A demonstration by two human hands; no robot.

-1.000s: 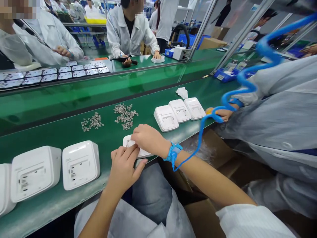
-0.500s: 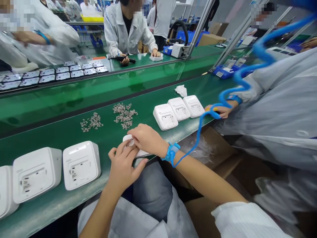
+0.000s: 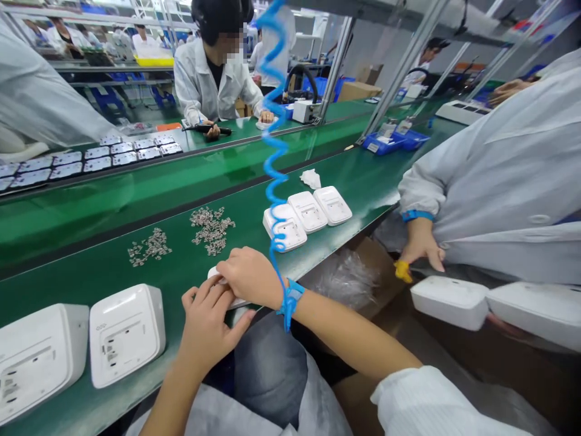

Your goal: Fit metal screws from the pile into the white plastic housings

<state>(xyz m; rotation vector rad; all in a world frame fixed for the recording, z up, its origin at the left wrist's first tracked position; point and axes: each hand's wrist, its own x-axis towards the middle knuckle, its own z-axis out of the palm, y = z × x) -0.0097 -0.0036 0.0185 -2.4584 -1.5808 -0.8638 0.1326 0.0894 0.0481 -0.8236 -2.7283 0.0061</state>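
Note:
Both of my hands are over a white plastic housing [image 3: 213, 274] at the table's near edge, and they cover most of it. My left hand [image 3: 211, 312] holds the housing, its fingers bent over the top and its thumb apart on the near side. My right hand [image 3: 249, 275] is closed, fingertips pressed together at the housing's upper part. Whatever is between them is hidden. Just beyond lie two heaps of small metal pieces, a larger heap [image 3: 212, 230] and a smaller heap [image 3: 149, 247]. A blue wrist strap [image 3: 290, 297] is around my right wrist.
A coiled blue cord [image 3: 275, 163] hangs down to my strap. White housings [image 3: 127, 339] stand at left; three more [image 3: 311, 212] sit at right beside crumpled white material [image 3: 311, 178]. A co-worker's hand [image 3: 422, 242] is near two white housings [image 3: 449, 301]. Plastic bags [image 3: 347, 275] lie below the edge.
The view has shifted, and the coiled cord now hangs in front of the right-hand housings. The co-worker at right has moved off the table edge, with two white housings now beside them. My hands keep their hold.

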